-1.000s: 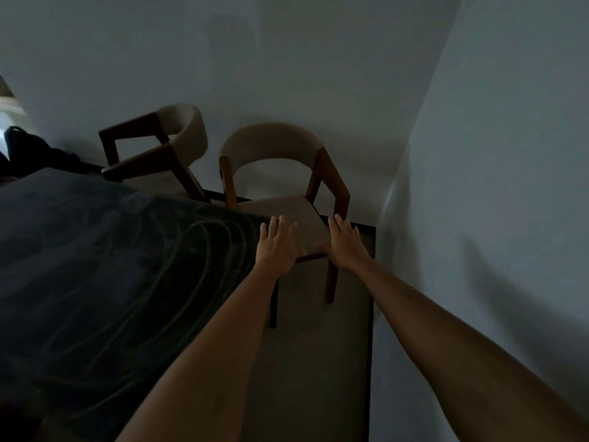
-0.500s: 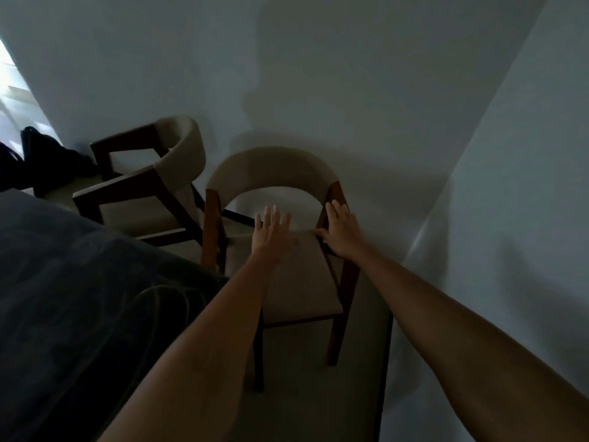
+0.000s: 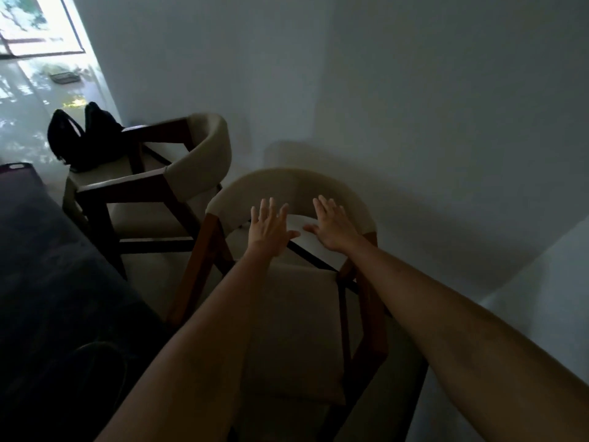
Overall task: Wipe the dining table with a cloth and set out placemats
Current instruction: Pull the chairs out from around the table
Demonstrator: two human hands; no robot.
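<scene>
While both arms reach fwd over the near chair [image 3: 296,317], left hand [image 3: 271,229] and right hand [image 3: 333,228] are spread flat, fingers wide, holding nothing, in front of its curved backrest; can't tell if they touch it. Dark table [image 3: 47,282] sits at lower left, just beside the chair. No cloth or placemats in view. 2nd chair [image 3: 178,173] stands behind, w/ a black bag [image 3: 83,138] on its seat.
</scene>
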